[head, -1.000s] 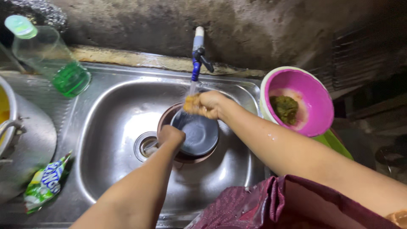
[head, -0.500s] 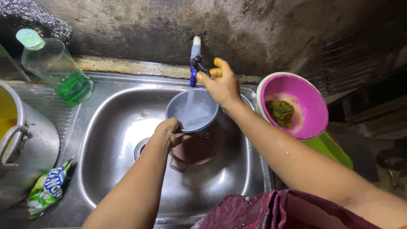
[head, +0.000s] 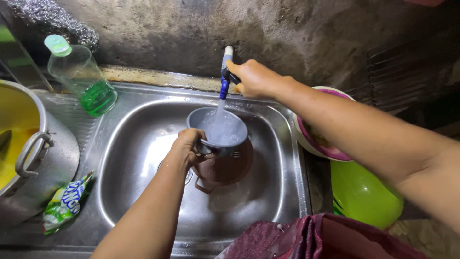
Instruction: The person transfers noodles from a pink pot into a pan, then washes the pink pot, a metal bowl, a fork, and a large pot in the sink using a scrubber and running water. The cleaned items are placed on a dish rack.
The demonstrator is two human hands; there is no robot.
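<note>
Flanking the sink [head: 143,144]: soap bottle [head: 84,79], pot [head: 28,148], pink bowl [head: 318,144]

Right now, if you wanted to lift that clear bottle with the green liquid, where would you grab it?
Probably around the narrower upper body of the bottle, below its green cap. It leans on the sink's left ledge, and its sink-facing side looks clear, so come from there.

Rough stained concrete wall [head: 297,33], dim light.

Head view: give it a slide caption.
Left hand holds a grey bowl under the tap; right hand on it.
</note>
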